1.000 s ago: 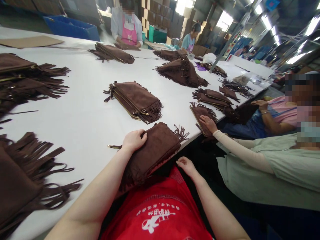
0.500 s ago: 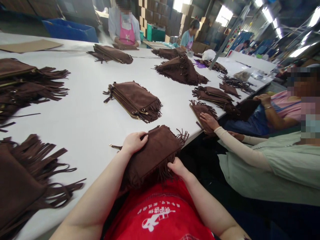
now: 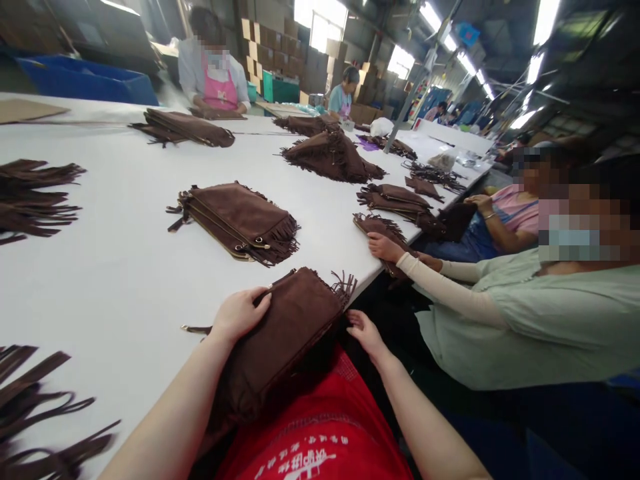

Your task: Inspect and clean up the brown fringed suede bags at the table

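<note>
A brown suede fringed bag (image 3: 285,333) lies over the near edge of the white table (image 3: 125,267), partly hanging toward my red apron. My left hand (image 3: 239,313) rests on the bag's left upper edge, fingers curled over it. My right hand (image 3: 365,331) touches the bag's right lower edge beside the fringe, below the table edge, with fingers apart. A thin strap end pokes out to the left of the bag.
A stack of the same bags (image 3: 240,220) lies in mid-table, more piles behind and along the right edge, and loose fringe at far left and near left. A seated person in green (image 3: 525,320) has a hand on another bag (image 3: 385,230). Other workers sit farther back.
My view shifted right and up. My right hand rose from my lap to the bag's fringe edge and now sits slightly further right. My left hand stayed on the bag.
</note>
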A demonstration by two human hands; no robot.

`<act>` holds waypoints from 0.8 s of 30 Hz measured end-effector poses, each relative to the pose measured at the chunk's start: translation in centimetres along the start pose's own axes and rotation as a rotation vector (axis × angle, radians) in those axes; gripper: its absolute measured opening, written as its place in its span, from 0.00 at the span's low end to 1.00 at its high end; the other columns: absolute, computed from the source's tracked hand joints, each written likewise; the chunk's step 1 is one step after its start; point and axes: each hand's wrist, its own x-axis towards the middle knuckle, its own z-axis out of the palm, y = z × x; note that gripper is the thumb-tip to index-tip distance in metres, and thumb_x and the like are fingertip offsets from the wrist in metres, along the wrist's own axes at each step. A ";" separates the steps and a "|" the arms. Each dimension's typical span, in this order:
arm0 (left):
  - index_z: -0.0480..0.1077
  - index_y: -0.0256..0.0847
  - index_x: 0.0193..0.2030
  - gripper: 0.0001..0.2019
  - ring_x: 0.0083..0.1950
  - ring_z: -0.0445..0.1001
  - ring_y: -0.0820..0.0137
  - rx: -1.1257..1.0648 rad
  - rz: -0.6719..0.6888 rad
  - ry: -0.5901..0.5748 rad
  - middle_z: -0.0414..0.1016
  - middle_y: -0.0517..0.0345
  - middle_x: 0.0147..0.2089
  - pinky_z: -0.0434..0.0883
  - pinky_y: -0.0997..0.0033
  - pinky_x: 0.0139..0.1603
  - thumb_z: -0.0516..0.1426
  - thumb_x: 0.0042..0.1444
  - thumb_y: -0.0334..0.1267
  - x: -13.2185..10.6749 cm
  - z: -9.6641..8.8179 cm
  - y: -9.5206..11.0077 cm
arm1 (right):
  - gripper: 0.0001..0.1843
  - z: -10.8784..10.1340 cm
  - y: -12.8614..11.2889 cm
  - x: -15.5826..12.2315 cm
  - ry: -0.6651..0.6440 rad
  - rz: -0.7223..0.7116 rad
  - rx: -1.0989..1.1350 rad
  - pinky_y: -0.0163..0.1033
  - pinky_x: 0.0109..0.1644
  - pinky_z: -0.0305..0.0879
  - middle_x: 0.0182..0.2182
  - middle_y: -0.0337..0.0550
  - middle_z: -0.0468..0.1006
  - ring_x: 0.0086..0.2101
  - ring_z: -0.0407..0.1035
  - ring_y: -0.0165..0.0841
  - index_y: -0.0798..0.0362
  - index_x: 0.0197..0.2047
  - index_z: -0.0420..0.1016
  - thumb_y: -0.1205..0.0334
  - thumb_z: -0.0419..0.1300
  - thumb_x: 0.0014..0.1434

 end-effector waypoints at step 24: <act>0.77 0.51 0.43 0.14 0.40 0.78 0.67 -0.227 0.241 -0.361 0.81 0.62 0.38 0.71 0.72 0.43 0.54 0.59 0.50 -7.2 -10.1 5.1 | 0.23 -1.1 -5.5 -0.9 -0.221 -0.273 0.096 0.47 0.59 0.62 0.51 0.47 0.76 0.52 0.68 0.41 0.52 0.50 0.74 0.61 0.61 0.48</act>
